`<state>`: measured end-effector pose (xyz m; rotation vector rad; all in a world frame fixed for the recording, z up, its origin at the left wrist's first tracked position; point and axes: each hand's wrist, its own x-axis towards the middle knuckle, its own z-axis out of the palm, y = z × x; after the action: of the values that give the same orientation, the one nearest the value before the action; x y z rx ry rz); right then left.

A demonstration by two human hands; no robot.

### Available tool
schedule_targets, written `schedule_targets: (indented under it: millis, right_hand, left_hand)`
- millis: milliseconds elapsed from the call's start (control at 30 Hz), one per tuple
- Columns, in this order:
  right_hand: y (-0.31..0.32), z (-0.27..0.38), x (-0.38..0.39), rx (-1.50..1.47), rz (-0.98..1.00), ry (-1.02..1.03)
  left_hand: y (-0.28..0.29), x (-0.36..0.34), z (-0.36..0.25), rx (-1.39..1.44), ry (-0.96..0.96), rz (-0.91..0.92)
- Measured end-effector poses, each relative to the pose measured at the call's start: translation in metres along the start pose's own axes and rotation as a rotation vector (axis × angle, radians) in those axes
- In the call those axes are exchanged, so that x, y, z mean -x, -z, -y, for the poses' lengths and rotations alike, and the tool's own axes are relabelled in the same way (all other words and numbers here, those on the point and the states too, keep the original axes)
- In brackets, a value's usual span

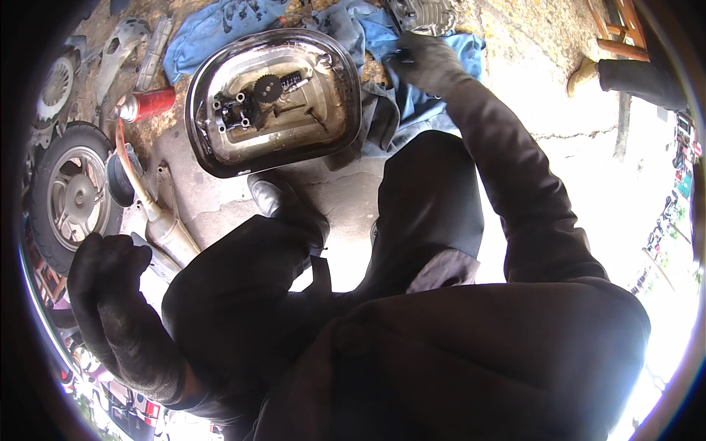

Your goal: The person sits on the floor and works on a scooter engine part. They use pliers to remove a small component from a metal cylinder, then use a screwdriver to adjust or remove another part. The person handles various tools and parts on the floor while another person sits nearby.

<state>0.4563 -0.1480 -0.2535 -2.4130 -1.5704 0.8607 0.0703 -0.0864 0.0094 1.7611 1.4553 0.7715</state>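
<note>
Loose parts lie in the pan while the right hand reaches past it

The shiny metal pan with round corners (276, 141) sits on the ground in front of the person. In it lie a dark round gear with teeth (268, 89), a dark metal block with small posts (234, 115), and some thin dark metal rods (316, 119). The gear is just beside the block, but I cannot tell if they touch.

The two hands are far apart, and both look gloved. The right hand, in a grey glove (430, 66), is past the pan, over a crumpled blue cloth (468, 53). It is near a silver metal part with fins (430, 16). The hand is blurry, and its fingers are partly hidden, so I cannot tell if they grip anything. The left hand, in a dark glove (110, 283), is low, near a wheel with a black tyre (79, 192). Its fingers are bent. I see nothing in it, but I cannot see inside the curl.

I would guess the work is partway along. Some parts are already in the pan, loose and not built into one whole thing. The silver part is outside the pan, and so are a red can (152, 104) and a silver exhaust pipe (173, 237). I cannot tell how many parts are done with, or how much is left.
</note>
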Motion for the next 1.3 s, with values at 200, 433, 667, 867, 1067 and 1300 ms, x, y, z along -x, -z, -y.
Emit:
schedule_targets:
  millis: [200, 433, 667, 867, 1067, 1300]
  right_hand:
    - [-0.033, 0.108, -0.027, 0.314, 0.258, 0.268]
    - [0.005, 0.015, -0.028, -0.081, -0.205, 0.108]
    - [-0.014, -0.170, 0.029, 0.072, -0.147, -0.281]
    - [-0.046, -0.169, 0.022, 0.129, -0.011, -0.268]
    - [-0.044, -0.140, 0.029, 0.261, 0.177, -0.349]
    - [-0.045, -0.141, 0.025, 0.376, 0.071, -0.340]
  left_hand:
    - [-0.001, -0.002, 0.001, 0.114, -0.045, 0.053]
    - [0.000, 0.000, 0.003, 0.079, -0.075, 0.059]
    - [0.007, -0.009, 0.009, -0.014, -0.057, 0.130]
    - [0.015, -0.008, 0.013, 0.030, -0.057, 0.246]
    - [0.013, -0.006, 0.012, 0.056, -0.061, 0.225]
    - [0.006, -0.004, 0.009, -0.122, -0.143, 0.130]
